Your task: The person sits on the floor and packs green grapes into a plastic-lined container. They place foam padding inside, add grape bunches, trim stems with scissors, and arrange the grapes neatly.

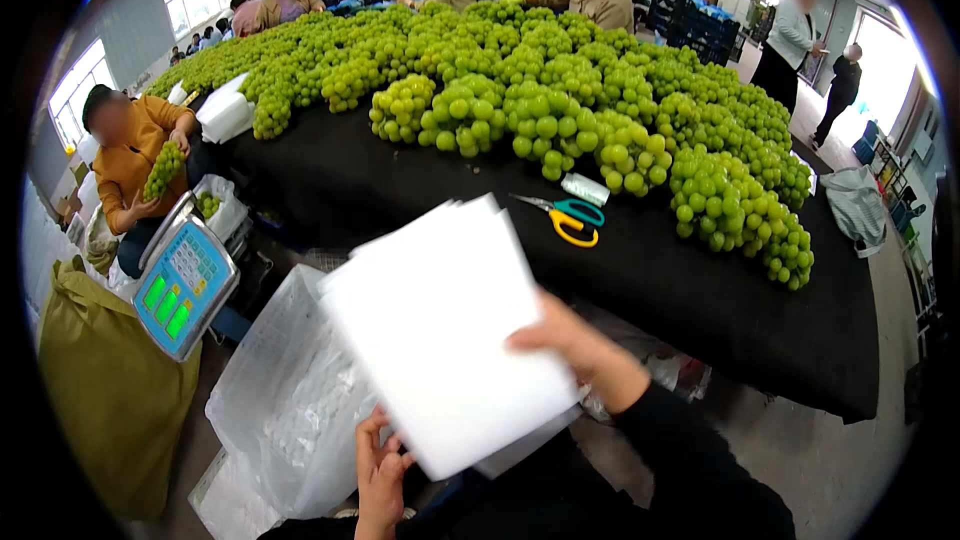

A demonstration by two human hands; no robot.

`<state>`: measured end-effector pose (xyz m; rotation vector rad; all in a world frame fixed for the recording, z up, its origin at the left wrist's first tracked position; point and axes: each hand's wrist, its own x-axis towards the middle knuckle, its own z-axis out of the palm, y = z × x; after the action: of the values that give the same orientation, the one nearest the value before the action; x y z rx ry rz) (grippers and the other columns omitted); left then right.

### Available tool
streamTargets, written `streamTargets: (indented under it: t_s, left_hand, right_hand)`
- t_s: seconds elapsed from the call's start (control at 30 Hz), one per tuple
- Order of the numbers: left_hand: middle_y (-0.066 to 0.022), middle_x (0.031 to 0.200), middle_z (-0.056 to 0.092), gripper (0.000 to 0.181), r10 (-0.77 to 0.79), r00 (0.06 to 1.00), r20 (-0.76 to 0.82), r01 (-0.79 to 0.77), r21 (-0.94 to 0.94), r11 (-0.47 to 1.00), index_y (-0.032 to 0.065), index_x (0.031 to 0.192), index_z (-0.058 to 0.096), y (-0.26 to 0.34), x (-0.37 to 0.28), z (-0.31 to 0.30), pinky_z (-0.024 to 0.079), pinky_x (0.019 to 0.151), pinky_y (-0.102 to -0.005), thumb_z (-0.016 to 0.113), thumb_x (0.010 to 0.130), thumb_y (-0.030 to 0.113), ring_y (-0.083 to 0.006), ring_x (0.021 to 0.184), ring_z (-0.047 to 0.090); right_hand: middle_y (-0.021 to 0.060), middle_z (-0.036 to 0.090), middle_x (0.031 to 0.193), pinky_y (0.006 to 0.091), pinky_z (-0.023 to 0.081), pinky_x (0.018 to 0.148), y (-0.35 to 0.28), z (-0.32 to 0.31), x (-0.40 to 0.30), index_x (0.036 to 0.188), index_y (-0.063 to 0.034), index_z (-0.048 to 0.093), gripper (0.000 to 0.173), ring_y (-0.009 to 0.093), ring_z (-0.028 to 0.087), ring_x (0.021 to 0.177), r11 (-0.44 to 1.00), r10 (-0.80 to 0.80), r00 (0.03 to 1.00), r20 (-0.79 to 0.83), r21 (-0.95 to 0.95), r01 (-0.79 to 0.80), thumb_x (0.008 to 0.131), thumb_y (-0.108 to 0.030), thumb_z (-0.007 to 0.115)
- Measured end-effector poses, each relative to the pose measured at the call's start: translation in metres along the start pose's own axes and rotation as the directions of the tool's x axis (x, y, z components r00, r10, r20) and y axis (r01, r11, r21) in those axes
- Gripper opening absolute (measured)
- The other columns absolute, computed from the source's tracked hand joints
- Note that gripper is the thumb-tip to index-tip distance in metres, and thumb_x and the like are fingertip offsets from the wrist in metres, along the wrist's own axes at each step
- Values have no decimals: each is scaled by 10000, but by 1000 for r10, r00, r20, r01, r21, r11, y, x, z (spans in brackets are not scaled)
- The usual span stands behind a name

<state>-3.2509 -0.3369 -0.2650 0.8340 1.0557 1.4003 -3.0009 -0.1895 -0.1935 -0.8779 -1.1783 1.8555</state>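
A stack of white paper sheets [450, 330] is held over my lap, blurred and slightly fanned at its top edge. My right hand [562, 337] grips it by the right side, thumb on top and fingers hidden beneath. At the stack's lower left edge is my left hand [384, 465], fingers partly curled; whether they pinch the paper is unclear. Beyond the stack, scissors [568, 219] with one teal and one yellow handle lie on a table covered in black cloth [465, 172]. Beside them is a small white packet [585, 189]. Bunches of green grapes [551, 127] are heaped behind.
A scale with a lit display [184, 281] stands at left, near a seated person [142, 157] holding grapes. Below are a clear plastic bag [292, 390] and an olive sack [112, 390]. More white paper [225, 111] rests on the table. Other people are across it.
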Motion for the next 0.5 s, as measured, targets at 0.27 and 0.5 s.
streamTargets:
  t_s: [0.27, 0.5]
  left_hand:
    - [-180, 1315, 447, 297, -270, 962, 46, 271, -19, 962, 6, 1146, 489, -16, 9, 4, 511, 901, -386, 605, 887, 95, -292, 1114, 563]
    - [-167, 1228, 522, 184, -356, 923, -145, 359, -3, 933, -6, 1060, 532, -19, 3, -6, 519, 898, -349, 585, 890, 42, -247, 1070, 591]
  right_hand:
    - [201, 573, 1222, 396, 497, 906, 209, -328, -129, 1269, 5, 524, 525, 286, 593, 1040, 807, 584, 705, -403, 384, -449, 812, -221, 649]
    - [101, 620, 1145, 394, 473, 941, 279, -354, 11, 1203, -51, 574, 370, 245, 579, 1091, 737, 403, 780, -478, 675, 33, 938, -307, 545]
